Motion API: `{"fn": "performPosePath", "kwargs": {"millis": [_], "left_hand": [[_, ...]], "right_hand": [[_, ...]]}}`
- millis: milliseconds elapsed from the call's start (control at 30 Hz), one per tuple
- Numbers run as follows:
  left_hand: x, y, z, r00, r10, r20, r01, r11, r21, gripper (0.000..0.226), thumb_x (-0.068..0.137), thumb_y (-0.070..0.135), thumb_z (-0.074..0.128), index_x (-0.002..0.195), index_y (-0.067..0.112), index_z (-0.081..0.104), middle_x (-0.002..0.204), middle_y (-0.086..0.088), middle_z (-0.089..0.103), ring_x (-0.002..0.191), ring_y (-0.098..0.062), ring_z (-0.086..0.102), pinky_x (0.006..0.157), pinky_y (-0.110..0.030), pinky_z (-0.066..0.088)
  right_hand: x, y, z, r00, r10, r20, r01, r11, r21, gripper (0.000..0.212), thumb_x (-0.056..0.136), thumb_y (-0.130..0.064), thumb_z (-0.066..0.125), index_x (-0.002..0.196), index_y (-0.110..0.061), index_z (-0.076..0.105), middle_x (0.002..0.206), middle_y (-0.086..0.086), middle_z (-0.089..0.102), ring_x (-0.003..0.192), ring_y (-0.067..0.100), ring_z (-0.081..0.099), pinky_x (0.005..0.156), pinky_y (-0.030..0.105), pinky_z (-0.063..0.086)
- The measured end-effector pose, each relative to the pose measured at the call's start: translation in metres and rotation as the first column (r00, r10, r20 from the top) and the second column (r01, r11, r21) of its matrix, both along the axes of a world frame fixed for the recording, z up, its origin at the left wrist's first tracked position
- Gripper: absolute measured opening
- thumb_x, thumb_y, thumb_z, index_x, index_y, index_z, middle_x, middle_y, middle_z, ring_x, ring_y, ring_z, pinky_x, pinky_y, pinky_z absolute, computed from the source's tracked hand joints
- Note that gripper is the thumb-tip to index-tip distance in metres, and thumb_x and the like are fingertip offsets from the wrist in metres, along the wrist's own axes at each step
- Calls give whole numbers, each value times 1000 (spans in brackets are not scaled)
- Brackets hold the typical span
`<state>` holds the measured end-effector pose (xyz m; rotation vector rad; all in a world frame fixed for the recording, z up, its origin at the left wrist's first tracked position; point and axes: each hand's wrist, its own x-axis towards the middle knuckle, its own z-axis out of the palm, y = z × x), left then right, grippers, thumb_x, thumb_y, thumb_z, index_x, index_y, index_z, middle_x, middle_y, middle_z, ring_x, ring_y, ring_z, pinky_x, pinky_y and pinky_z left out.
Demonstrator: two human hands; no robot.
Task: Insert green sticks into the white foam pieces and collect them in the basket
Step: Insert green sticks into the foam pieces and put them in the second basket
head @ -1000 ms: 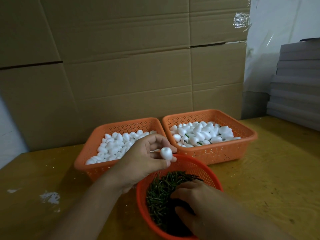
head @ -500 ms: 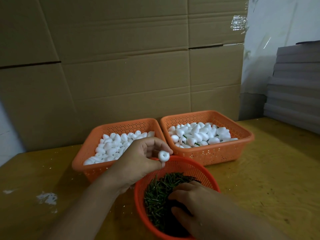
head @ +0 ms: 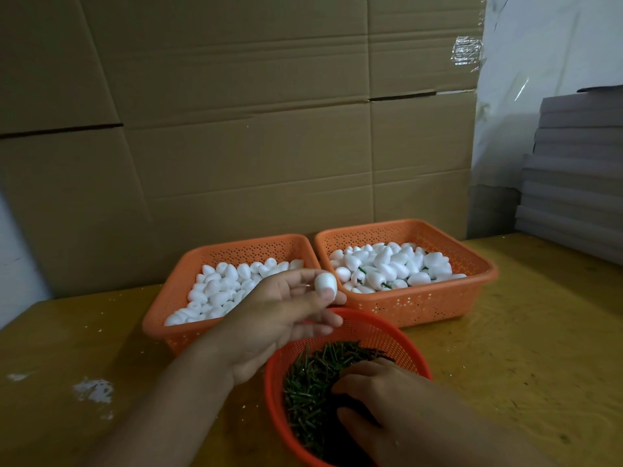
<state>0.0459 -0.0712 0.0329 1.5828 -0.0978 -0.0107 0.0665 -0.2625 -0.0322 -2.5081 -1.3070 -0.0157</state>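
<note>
Against a cardboard wall, on my yellow tabletop (head: 526,332), my left hand (head: 279,318) pinches a foam piece (head: 325,284) at 12 o'clock above the round basket (head: 397,342), while my right hand (head: 381,392), its grip hidden, digs among the green sticks (head: 310,385), where I risk grabbing several or none.

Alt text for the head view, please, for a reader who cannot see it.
The left hand pinches a white foam piece while the right hand reaches into a round basket of green sticks. Behind, on the table, stand two baskets of foam pieces.
</note>
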Motion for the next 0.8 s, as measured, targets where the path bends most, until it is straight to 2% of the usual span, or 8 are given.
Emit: {"fn": "performPosePath", "kwargs": {"millis": [100, 267, 467, 667, 800], "left_hand": [[-2, -2, 4, 995, -28, -100, 12, 987, -161, 49, 83, 40, 66, 114, 3, 63, 102, -17, 75, 82, -20, 73, 69, -26, 60], [-3, -3, 4, 988, -53, -145, 22, 979, -203, 51, 82, 52, 63, 103, 6, 70, 93, -17, 74, 78, -20, 73, 65, -26, 59], [-5, -3, 4, 989, -76, -123, 46, 972, -231, 33, 82, 49, 71, 86, 17, 80, 93, -17, 74, 79, -20, 73, 66, -27, 59], [-4, -2, 3, 993, -67, -96, 44, 974, -224, 39, 66, 46, 80, 88, 14, 76, 93, -15, 74, 80, -21, 73, 66, -27, 59], [-2, 0, 0, 994, -70, -81, 52, 978, -203, 35, 67, 39, 82, 92, 16, 77, 97, -15, 74, 83, -20, 73, 68, -26, 59]], "right_hand": [[-1, -1, -1, 1000, -16, 2, 16, 1000, 12, 43, 98, -48, 41, 137, -34, 51, 134, -15, 52, 124, 9, 44, 101, 29, 41], [2, -1, -2, 1000, -21, 1, 21, 1000, 20, 39, 96, -44, 44, 133, -33, 53, 131, -14, 53, 122, 10, 43, 98, 28, 41], [2, -2, -2, 1000, -26, -15, 27, 998, 53, 32, 92, -33, 52, 124, -33, 59, 120, -14, 54, 115, 8, 48, 92, 26, 45], [3, -1, -1, 998, -50, -49, 55, 992, 112, 31, 90, -23, 54, 119, -29, 65, 113, -13, 57, 103, 7, 57, 88, 26, 50], [1, -1, 0, 996, -76, -38, 81, 981, 174, 27, 91, -25, 52, 113, -30, 66, 107, -16, 60, 97, 5, 59, 82, 24, 50]]}}
